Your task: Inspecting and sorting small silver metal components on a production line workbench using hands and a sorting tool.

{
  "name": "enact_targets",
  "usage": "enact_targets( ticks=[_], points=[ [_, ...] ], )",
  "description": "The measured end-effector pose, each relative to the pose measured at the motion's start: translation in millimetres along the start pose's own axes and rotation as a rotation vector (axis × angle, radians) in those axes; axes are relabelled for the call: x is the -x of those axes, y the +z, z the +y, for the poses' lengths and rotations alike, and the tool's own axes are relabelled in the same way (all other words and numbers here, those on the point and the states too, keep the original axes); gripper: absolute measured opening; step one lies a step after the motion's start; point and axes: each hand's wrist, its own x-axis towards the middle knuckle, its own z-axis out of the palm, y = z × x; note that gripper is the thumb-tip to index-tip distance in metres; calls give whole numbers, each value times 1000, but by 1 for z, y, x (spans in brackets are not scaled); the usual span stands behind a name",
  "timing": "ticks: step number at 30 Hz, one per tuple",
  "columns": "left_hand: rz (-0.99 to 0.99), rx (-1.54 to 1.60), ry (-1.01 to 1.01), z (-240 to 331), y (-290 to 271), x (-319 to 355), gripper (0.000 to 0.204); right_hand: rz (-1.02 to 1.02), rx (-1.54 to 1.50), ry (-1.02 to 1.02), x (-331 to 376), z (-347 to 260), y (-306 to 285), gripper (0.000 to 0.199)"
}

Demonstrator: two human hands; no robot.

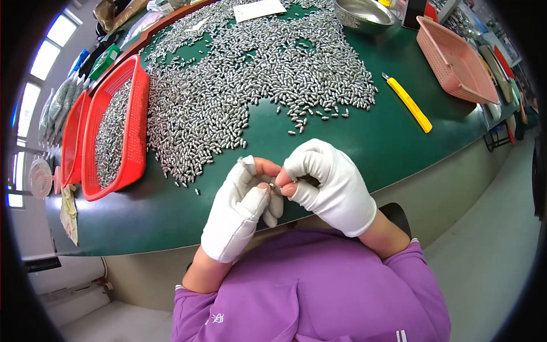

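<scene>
My left hand (235, 208) and my right hand (336, 185) meet over the table's near edge. Both wear white gloves that leave the thumb and forefinger tips bare. Between those pinched fingertips sits a small silvery metal part (274, 186), mostly hidden by the fingers. Beyond my hands spreads a wide layer of small, shiny, bullet-shaped metal parts (285, 71), with a few loose ones at its near edge. To the left, a red perforated plastic basket (141, 122) holds many similar parts.
A yellow utility knife (409, 104) lies right of the parts on the green tabletop (336, 135). Further right stands a pink basket (456, 85). A metal bowl (367, 23) and a white paper (259, 10) are at the back. Another red basket (74, 145) and a cloth (69, 214) sit far left.
</scene>
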Motion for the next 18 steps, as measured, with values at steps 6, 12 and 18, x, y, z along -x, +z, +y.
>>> enact_targets(
  ticks=[6,12,18],
  points=[
    [-94,-13,-72,3,0,-1,12,46,190,-127,-1,6,2,19],
    [-42,23,-22,-5,-2,-3,11,122,280,-114,-4,7,-2,31],
    [-20,84,-7,-4,-4,-2,15,138,737,-90,-14,14,-12,26]
  ],
)
